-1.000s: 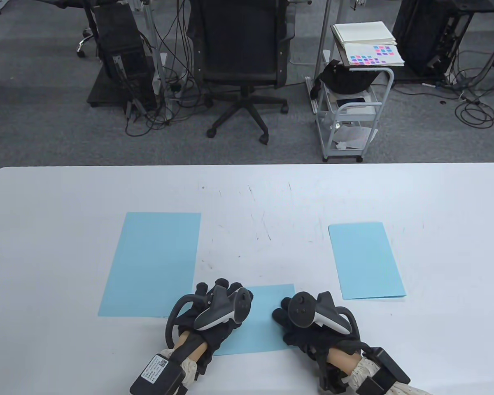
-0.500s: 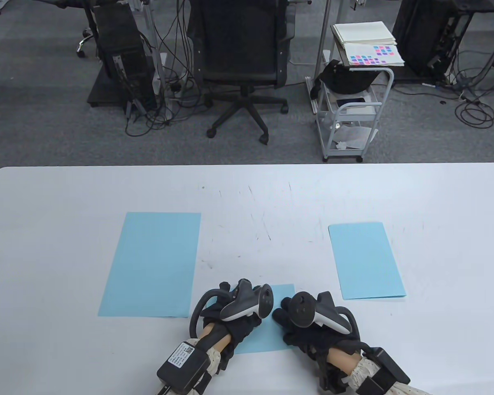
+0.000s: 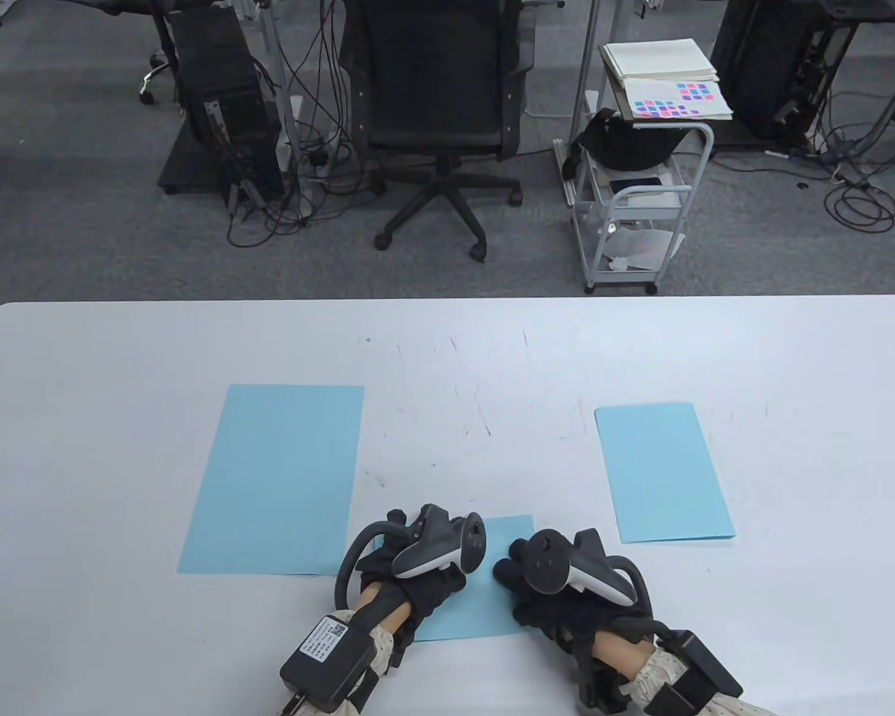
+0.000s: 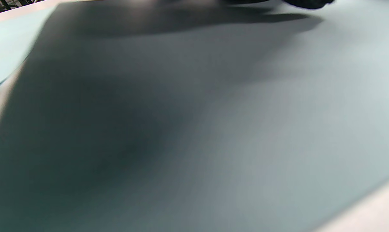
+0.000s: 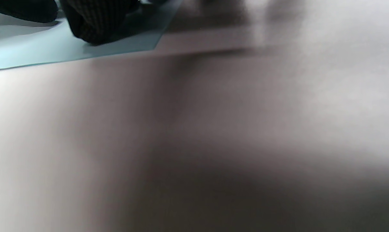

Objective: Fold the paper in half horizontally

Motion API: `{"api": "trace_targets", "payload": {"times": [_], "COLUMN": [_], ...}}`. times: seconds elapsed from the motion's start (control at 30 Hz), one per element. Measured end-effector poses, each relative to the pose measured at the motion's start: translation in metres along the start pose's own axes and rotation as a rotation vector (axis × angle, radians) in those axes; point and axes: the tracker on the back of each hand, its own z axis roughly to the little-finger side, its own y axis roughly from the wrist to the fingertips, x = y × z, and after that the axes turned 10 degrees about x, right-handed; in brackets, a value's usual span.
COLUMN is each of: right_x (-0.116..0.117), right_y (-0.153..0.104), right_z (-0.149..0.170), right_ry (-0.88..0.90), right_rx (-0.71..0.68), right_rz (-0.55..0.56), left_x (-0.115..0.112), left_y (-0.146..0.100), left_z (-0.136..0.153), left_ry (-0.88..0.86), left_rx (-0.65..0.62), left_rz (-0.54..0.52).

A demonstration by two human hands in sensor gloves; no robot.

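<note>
A light blue paper (image 3: 488,600) lies flat at the table's front edge, partly covered by both hands. My left hand (image 3: 418,570) rests on its left part. My right hand (image 3: 548,589) rests on its right edge, and its fingers lie under the tracker. In the left wrist view the paper (image 4: 213,129) fills the blurred frame, in shadow. In the right wrist view a gloved finger (image 5: 94,22) presses on the paper (image 5: 30,51) near its corner. Neither hand lifts the paper.
A larger light blue sheet (image 3: 276,477) lies flat to the left, close to my left hand. A smaller blue sheet (image 3: 664,470) lies to the right. The white table (image 3: 447,350) is scuffed in the middle. A chair and a cart stand beyond its far edge.
My left hand slid right across the paper, from its left edge towards the middle, then drew back a little to the left. My right hand and the paper stayed in place.
</note>
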Motion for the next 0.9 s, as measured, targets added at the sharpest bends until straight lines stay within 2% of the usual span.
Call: {"api": "trace_targets", "payload": {"times": [0.9], "right_x": [0.000], "right_y": [-0.001], "right_z": [0.000], "right_ry": [0.001], "right_rx": [0.003], "right_rz": [-0.004], "left_x": [-0.017], "left_y": [-0.003], "left_z": [0.047], "left_ry": [-0.022], "left_rx": [0.077], "left_rz": [0.015]}}
